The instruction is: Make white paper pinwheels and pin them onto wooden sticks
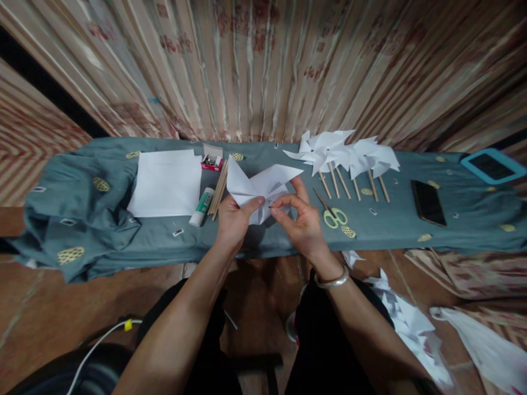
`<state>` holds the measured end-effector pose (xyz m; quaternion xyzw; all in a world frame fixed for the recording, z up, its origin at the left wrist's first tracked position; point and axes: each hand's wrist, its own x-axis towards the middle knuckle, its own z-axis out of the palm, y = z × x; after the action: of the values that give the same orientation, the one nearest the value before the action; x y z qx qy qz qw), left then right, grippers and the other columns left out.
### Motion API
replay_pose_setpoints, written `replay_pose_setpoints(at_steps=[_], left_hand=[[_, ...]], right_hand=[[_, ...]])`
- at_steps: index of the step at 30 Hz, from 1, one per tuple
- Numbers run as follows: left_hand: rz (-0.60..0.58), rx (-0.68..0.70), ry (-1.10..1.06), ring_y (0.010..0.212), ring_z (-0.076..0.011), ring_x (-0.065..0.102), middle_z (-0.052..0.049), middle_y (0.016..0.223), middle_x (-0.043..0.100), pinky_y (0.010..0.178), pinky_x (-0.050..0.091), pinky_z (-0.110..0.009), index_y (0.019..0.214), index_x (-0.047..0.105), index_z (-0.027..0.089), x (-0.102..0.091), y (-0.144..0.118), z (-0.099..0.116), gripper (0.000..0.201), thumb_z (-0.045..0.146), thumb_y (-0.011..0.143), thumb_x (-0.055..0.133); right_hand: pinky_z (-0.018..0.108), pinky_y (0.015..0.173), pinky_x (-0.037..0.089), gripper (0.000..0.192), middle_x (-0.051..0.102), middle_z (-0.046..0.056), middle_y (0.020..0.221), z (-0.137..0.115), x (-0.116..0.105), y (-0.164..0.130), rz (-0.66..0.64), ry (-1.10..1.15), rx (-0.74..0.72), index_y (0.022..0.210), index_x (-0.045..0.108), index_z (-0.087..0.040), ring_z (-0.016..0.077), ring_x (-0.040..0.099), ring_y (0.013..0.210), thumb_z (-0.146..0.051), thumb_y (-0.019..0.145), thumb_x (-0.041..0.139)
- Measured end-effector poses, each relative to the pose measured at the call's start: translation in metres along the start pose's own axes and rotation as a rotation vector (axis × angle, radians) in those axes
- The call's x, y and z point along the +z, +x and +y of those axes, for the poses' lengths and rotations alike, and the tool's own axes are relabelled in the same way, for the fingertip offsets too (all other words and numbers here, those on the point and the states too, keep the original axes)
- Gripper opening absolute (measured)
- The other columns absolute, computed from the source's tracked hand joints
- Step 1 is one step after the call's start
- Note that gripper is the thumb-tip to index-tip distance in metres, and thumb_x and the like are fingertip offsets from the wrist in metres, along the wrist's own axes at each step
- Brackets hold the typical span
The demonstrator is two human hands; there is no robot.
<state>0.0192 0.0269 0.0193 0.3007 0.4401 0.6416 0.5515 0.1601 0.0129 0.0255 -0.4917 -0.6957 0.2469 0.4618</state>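
A white paper pinwheel [263, 184] with folded blades is held up over the middle of the cloth-covered table. My left hand [237, 218] grips its lower left side, thumb pressed near the centre. At the centre's right, my right hand [300, 219] has thumb and index finger pinched together on something small and dark, too small to make out. Its other fingers curl behind the right blade. Left of my hands lie a bundle of wooden sticks [218, 189], a glue stick [201, 207] and a red box of small metal pins [211, 161]. Green-handled scissors [334, 216] lie to the right.
A stack of white paper [167, 184] lies on the left. Several pinwheels on sticks [329, 151] rest at the back right. Beyond are a black phone [428, 202] and a blue-framed tablet [493, 165]. Paper scraps [407, 318] lie on the floor at right.
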Motion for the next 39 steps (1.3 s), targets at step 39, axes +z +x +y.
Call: replay_pose_setpoints(at_steps=[39], left_hand=[[-0.084,-0.122,-0.004,0.059,-0.0151,0.062,-0.002,0.071,0.071,0.059,0.049,-0.027,0.072,0.071,0.015,0.001,-0.006,-0.004,0.031,0.025,0.047,0.086]], right_hand=[[0.042,0.115,0.032,0.018,0.069,0.006,0.105,0.020,0.000,0.002,-0.068,0.227,0.122,0.081,0.067,-0.024,0.0234,0.041,0.138,-0.041,0.083,0.065]])
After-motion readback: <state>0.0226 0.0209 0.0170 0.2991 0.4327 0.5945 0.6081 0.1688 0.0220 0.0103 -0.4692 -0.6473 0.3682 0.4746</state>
